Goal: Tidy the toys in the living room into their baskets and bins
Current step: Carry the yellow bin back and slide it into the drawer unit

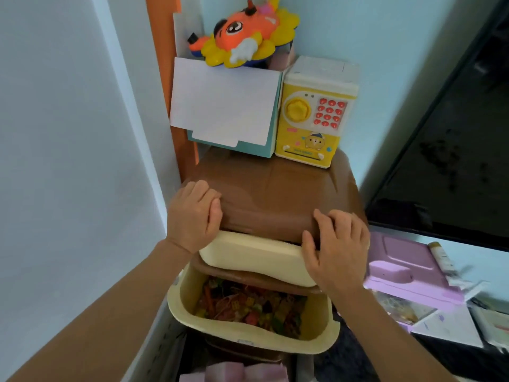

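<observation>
From the head view, we have both hands on the brown lid [275, 194] of the top bin in a stack of cream storage bins. Our left hand [192, 216] is curled over the lid's near left corner, fingers bent and thumb along the front edge; our right hand [337, 249] lies flatter on the near right corner, fingers spread, the thumb down against the cream front of the top bin [256, 257]. Neither hand holds a toy. We judge the step to be seating or steadying this lid, so we should press evenly at both corners and keep the lid level, because the yellow toy safe [314, 117] and the white box [225, 106] with the orange plush toy [245, 31] stand on its far end and could slide or tip. Just below our hands, the lower bin [248, 337] stands open, filled with small coloured toy pieces [253, 304]. A purple toy case [407, 271] lies near our right wrist, apart from it.
</observation>
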A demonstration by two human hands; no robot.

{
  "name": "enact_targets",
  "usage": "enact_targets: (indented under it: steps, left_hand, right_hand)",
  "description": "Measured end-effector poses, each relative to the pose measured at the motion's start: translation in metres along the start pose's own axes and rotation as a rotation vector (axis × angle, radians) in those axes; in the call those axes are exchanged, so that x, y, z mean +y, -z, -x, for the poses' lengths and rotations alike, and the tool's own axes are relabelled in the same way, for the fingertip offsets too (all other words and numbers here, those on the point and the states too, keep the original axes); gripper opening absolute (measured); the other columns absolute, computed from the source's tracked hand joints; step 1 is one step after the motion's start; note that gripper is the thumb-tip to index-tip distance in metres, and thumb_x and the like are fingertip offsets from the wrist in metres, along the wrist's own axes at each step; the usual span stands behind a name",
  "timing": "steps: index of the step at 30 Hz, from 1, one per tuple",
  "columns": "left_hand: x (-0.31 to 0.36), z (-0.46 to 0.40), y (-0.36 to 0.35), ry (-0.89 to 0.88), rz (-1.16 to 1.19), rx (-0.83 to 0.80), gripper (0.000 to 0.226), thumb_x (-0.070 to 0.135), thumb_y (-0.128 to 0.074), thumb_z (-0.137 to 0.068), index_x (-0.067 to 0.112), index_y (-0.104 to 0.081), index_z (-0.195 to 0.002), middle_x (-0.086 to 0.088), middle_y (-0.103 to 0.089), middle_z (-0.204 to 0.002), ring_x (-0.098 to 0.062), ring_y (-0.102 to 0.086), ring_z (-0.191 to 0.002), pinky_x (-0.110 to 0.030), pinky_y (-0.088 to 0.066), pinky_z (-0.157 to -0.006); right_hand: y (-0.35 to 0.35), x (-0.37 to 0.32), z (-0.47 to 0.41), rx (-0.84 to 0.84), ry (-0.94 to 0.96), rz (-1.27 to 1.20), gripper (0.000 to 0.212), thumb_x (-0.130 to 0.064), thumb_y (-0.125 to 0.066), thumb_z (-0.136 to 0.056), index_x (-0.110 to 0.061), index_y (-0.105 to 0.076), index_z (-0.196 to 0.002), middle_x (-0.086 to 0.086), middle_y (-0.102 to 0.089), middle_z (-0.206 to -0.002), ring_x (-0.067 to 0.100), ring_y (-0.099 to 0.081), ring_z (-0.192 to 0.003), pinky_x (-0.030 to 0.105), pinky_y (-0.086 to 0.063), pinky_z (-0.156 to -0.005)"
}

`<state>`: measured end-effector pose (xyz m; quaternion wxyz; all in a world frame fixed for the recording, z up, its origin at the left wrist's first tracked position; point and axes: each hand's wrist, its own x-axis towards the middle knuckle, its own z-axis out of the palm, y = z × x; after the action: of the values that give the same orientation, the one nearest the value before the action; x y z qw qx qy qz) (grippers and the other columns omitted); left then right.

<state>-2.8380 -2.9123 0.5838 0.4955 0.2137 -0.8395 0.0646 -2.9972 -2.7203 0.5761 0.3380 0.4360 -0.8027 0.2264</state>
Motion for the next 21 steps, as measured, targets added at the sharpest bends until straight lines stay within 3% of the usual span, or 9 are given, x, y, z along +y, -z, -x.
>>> enact_targets:
  steps: [8, 10, 12, 14, 17, 19, 21]
  left_hand:
    - [-0.010, -0.007, -0.013, -0.088, -0.079, 0.091, 0.038, 0.017, -0.035, -0.088, 0.004, -0.057, -0.060, -0.012, -0.051, -0.062, -0.017, -0.037, -0.063, -0.024, -0.022, -0.055]
    - [-0.009, -0.010, -0.010, -0.094, -0.094, 0.043, 0.039, 0.019, -0.034, -0.091, 0.005, -0.057, -0.063, -0.010, -0.052, -0.064, -0.019, -0.042, -0.061, -0.023, -0.021, -0.054]
    - [-0.005, -0.011, -0.003, -0.103, -0.103, -0.071, 0.044, 0.027, -0.031, -0.096, 0.007, -0.061, -0.070, -0.009, -0.057, -0.070, -0.023, -0.052, -0.062, -0.024, -0.030, -0.050]
    - [-0.006, -0.005, 0.005, -0.148, -0.101, -0.185, 0.049, 0.041, -0.034, -0.095, 0.006, -0.067, -0.084, -0.009, -0.066, -0.087, -0.026, -0.060, -0.072, -0.026, -0.043, -0.052]
    - [-0.014, 0.011, 0.016, -0.288, -0.187, -0.332, 0.069, 0.060, -0.054, -0.076, 0.006, -0.059, -0.119, -0.014, -0.064, -0.118, -0.033, -0.061, -0.099, -0.038, -0.055, -0.070]
    - [-0.017, 0.009, 0.020, -0.350, -0.249, -0.431, 0.086, 0.058, -0.073, -0.061, 0.012, -0.047, -0.128, -0.017, -0.060, -0.122, -0.036, -0.057, -0.102, -0.043, -0.056, -0.067]
    - [-0.015, 0.004, 0.020, -0.343, -0.306, -0.475, 0.097, 0.047, -0.086, -0.047, 0.012, -0.045, -0.127, -0.019, -0.062, -0.116, -0.036, -0.058, -0.095, -0.040, -0.055, -0.058]
  right_hand:
    - [-0.016, 0.008, -0.004, 0.047, 0.114, 0.010, 0.044, -0.046, -0.044, -0.086, -0.009, -0.067, -0.095, 0.008, -0.068, -0.106, 0.023, -0.047, -0.104, 0.043, -0.033, -0.094]
    - [-0.013, 0.007, -0.006, 0.009, 0.104, -0.009, 0.048, -0.049, -0.040, -0.089, -0.009, -0.066, -0.096, 0.008, -0.068, -0.108, 0.023, -0.049, -0.105, 0.043, -0.033, -0.096]
    - [-0.005, 0.006, -0.007, -0.062, 0.120, -0.017, 0.056, -0.056, -0.039, -0.087, -0.009, -0.065, -0.101, 0.008, -0.066, -0.112, 0.027, -0.054, -0.106, 0.044, -0.035, -0.099]
    - [0.002, 0.013, -0.005, -0.125, 0.206, 0.006, 0.066, -0.062, -0.046, -0.077, -0.006, -0.062, -0.110, 0.011, -0.064, -0.118, 0.032, -0.058, -0.109, 0.050, -0.038, -0.101]
    - [0.008, 0.026, -0.004, -0.219, 0.378, 0.134, 0.090, -0.052, -0.080, -0.053, -0.004, -0.047, -0.122, 0.017, -0.060, -0.125, 0.036, -0.059, -0.112, 0.057, -0.039, -0.097]
    - [0.006, 0.025, -0.003, -0.268, 0.354, 0.180, 0.103, -0.035, -0.092, -0.036, -0.004, -0.045, -0.122, 0.019, -0.061, -0.123, 0.037, -0.060, -0.110, 0.057, -0.041, -0.095]
    - [0.005, 0.021, -0.002, -0.254, 0.299, 0.167, 0.101, -0.024, -0.094, -0.029, -0.001, -0.052, -0.118, 0.020, -0.063, -0.119, 0.037, -0.061, -0.107, 0.057, -0.043, -0.092]
